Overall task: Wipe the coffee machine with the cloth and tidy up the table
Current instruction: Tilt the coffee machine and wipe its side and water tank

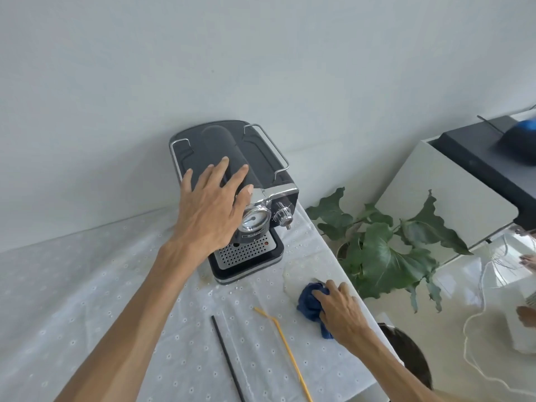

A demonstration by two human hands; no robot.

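White-clothed table (87, 285): my left hand (211, 210) lies flat, fingers spread, steadying the heavy, rigid coffee machine (232, 181); my right hand (342, 311) clutches the soft, light cloth (309, 303) beside it.

the coffee machine (232, 198) stands on the table (87, 285) against the wall (261, 53), toward twelve o'clock. the left hand (211, 210) lies over its front top edge. at four o'clock from the machine, near the table's right edge, the right hand (342, 311) rests on the cloth (311, 307). two straws (226, 358) lie side by side at six o'clock. a plant (377, 242) stands off the table at three o'clock.
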